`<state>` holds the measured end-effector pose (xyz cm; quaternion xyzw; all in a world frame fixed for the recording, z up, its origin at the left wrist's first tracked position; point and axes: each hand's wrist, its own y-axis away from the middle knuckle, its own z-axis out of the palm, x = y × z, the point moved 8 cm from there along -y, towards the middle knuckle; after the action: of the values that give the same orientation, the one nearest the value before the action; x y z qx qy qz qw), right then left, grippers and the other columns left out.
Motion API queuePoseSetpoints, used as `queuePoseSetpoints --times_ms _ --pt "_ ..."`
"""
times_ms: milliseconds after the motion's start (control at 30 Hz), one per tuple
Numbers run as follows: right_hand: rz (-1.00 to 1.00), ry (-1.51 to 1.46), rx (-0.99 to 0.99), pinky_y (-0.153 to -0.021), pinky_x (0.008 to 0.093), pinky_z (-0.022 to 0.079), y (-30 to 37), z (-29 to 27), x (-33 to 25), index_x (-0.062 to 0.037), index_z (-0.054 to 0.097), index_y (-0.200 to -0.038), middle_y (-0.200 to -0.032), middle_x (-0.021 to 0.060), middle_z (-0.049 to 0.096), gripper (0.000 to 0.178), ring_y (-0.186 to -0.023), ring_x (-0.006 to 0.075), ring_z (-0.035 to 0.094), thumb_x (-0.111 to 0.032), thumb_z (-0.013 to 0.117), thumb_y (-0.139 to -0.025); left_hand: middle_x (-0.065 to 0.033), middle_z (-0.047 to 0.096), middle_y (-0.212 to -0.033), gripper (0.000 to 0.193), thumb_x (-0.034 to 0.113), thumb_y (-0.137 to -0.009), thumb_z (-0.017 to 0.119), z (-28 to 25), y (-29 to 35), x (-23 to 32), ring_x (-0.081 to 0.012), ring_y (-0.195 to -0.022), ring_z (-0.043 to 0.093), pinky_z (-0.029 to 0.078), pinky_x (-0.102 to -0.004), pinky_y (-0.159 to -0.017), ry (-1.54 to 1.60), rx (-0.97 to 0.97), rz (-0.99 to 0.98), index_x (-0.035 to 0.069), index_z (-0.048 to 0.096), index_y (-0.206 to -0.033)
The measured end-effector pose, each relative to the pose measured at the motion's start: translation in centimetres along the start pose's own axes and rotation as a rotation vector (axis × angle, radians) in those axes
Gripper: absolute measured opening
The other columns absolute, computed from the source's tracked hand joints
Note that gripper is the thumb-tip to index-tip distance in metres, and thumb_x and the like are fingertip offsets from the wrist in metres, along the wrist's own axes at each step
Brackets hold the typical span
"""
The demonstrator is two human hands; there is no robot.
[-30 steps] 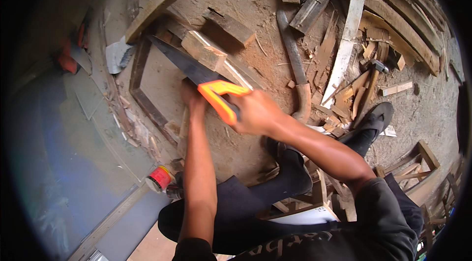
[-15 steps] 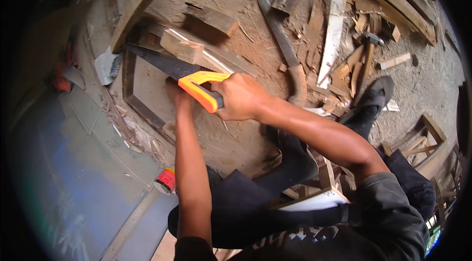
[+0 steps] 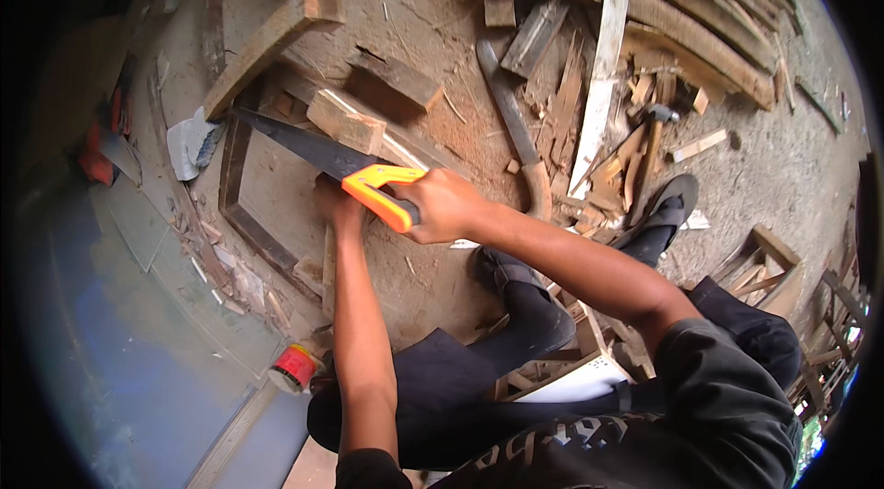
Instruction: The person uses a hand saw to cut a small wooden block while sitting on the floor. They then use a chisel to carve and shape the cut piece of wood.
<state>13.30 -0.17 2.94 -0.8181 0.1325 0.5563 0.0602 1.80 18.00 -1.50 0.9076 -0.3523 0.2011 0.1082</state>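
Gripping: right hand [image 3: 447, 205] on the orange handle of the saw [image 3: 318, 154], fingers wrapped tightly round it. Saw (landmark) is above the dirt floor [image 3: 433, 291], dark blade pointing up and left from the hand. Left hand [image 3: 339, 203] is just below the saw, near where blade meets handle; its fingers are partly hidden in shadow, so cannot tell whether they hold anything. Wood block [image 3: 348, 121] sits just above the blade as seen; contact cannot be judged.

Containers: one red can [image 3: 295, 366] with a yellow band, down and left of the saw, near the left forearm, beside a blue-grey sheet [image 3: 138, 332]. Contents cannot be made out from this angle.

Well right of the saw: hammer [image 3: 653, 141] among wood scraps [image 3: 608, 185]. Between them and the saw: long white board [image 3: 603, 56].
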Motion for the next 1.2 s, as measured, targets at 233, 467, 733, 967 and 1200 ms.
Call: queuePoseSetpoints --times_ms 233,467,733,967,1200 --pt "-0.525 -0.117 -0.008 -0.065 0.0463 0.053 4.4 -2.4 -7.2 -0.0039 0.062 -0.082 -0.074 0.0176 0.065 0.027 -0.072 0.0399 0.066 -0.022 0.076 -0.068 -0.0299 0.068 -0.115 0.058 0.056 -0.095 0.051 0.9 0.0 -2.2 -0.0447 -0.106 0.067 0.052 -0.0538 -0.092 -0.237 -0.003 -0.476 0.005 0.072 -0.111" --pt "-0.181 -0.092 0.093 -0.055 0.034 0.051 12.0 -11.2 -18.6 -0.0034 0.064 -0.075 -0.06 0.0093 0.061 0.011 -0.052 0.0181 0.061 -0.01 0.071 -0.072 -0.0307 0.069 -0.115 0.085 0.07 -0.078 0.072 1.8 1.4 -5.7 -0.0433 -0.109 0.067 0.052 -0.0477 -0.092 0.397 -0.027 -0.292 -0.006 0.066 -0.117" --pt "0.033 0.085 0.384 -0.048 0.0323 0.04 26.4 -17.8 -16.9 -0.003 0.058 -0.068 -0.053 0.0036 0.051 0.018 -0.047 0.0122 0.051 -0.008 0.066 -0.084 -0.0257 0.063 -0.104 0.057 0.028 -0.076 0.082 -12.6 6.8 7.6 -0.0466 -0.102 0.061 0.051 -0.0546 -0.084 0.035 0.478 0.004 0.003 0.046 -0.112" --pt "-0.301 0.178 0.423 -0.048 0.0324 0.039 25.8 -16.0 -28.1 -0.0006 0.057 -0.071 -0.056 0.0073 0.051 0.02 -0.044 0.0193 0.048 -0.008 0.069 -0.086 -0.0306 0.066 -0.112 0.066 0.022 -0.08 0.077 -22.7 12.3 7.4 -0.0473 -0.106 0.065 0.053 -0.0521 -0.088 0.369 0.515 0.051 -0.003 0.041 -0.13" --pt "-0.685 0.538 0.308 -0.057 0.038 0.048 29.6 -16.2 -35.0 0.0011 0.064 -0.08 -0.065 0.0115 0.057 0.026 -0.055 0.0327 0.059 -0.022 0.075 -0.074 -0.0143 0.071 -0.102 0.048 0.016 -0.075 0.076 -35.2 18.1 9.6 -0.0229 -0.095 0.07 0.054 -0.0362 -0.084 0.867 0.684 0.089 -0.004 0.063 -0.117"
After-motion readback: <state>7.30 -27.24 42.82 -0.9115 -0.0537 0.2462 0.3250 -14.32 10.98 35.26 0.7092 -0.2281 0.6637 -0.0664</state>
